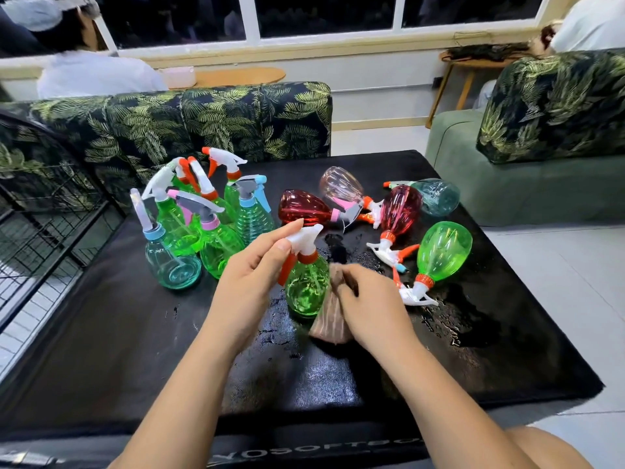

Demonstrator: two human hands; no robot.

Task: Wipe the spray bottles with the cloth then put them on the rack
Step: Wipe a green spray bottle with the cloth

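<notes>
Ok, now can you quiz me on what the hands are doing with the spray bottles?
1. True or false: the left hand holds the green bottle by its white spray head.
2. What does the right hand hold against that bottle? A, a sponge. B, a brown cloth. C, a brush.
3. How many lying bottles are on the black mat?

Key: 1 true. 2 B. 3 five.
</notes>
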